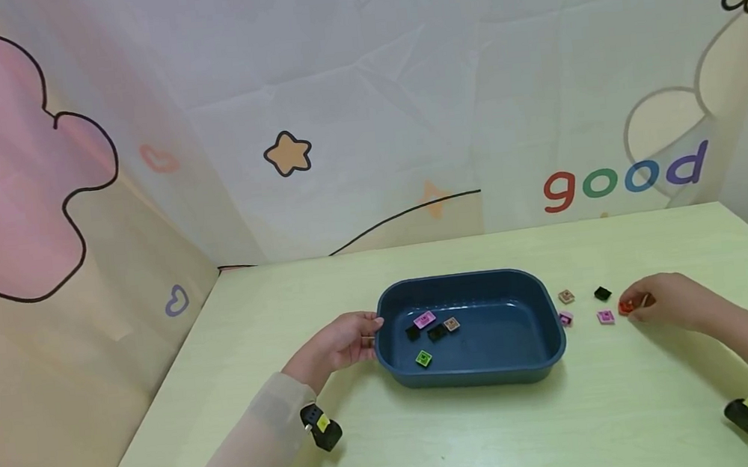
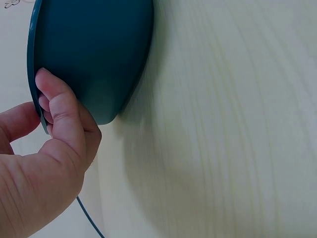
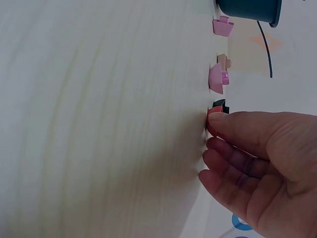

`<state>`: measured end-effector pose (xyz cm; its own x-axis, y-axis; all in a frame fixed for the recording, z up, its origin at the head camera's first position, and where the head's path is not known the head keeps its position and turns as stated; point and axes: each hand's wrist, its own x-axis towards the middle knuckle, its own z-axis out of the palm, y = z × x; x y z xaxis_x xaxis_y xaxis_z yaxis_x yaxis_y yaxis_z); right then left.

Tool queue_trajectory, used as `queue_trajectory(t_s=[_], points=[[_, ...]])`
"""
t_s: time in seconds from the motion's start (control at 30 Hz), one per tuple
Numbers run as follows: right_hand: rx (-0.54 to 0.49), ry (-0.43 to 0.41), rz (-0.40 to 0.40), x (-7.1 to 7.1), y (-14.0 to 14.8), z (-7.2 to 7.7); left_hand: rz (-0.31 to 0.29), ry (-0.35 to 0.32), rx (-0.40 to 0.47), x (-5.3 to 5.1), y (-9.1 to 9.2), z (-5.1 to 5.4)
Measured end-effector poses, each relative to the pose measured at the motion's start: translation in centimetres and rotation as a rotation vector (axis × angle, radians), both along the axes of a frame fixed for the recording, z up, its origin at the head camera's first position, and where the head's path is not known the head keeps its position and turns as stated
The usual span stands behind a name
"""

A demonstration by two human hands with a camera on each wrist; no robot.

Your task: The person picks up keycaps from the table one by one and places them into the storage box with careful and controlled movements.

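I have my left hand [image 1: 350, 339] clamped on the tub [image 1: 493, 344], presumably steadying it; my right hand [image 1: 670, 301] pinches a red brick [image 1: 625, 308].

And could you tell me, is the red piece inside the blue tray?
No, the right hand holds the red piece outside the blue tray.

Beige sleeves [image 1: 248, 445], yellow-marked black wrist cameras [image 1: 323, 428]
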<state>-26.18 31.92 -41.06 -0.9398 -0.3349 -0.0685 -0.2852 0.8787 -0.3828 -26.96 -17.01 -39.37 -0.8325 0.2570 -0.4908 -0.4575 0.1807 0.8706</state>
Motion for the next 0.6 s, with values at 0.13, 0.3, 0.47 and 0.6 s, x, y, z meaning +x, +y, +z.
queue_trajectory(t_s=[0.13, 0.3, 0.47, 0.6], points=[[0.002, 0.0, 0.004, 0.0, 0.0, -0.1, 0.008, -0.009, -0.011, 0.0, 0.0, 0.0], [0.001, 0.001, 0.01, -0.1, 0.0, 0.0, 0.011, -0.011, -0.015, -0.2, 0.1, -0.2], [0.011, -0.01, 0.011, -0.1, -0.2, 0.7, 0.019, -0.011, -0.018, -0.2, 0.1, -0.1], [0.033, 0.005, 0.021, -0.1, -0.3, 1.5, 0.022, -0.011, -0.016, -0.1, 0.0, -0.1]])
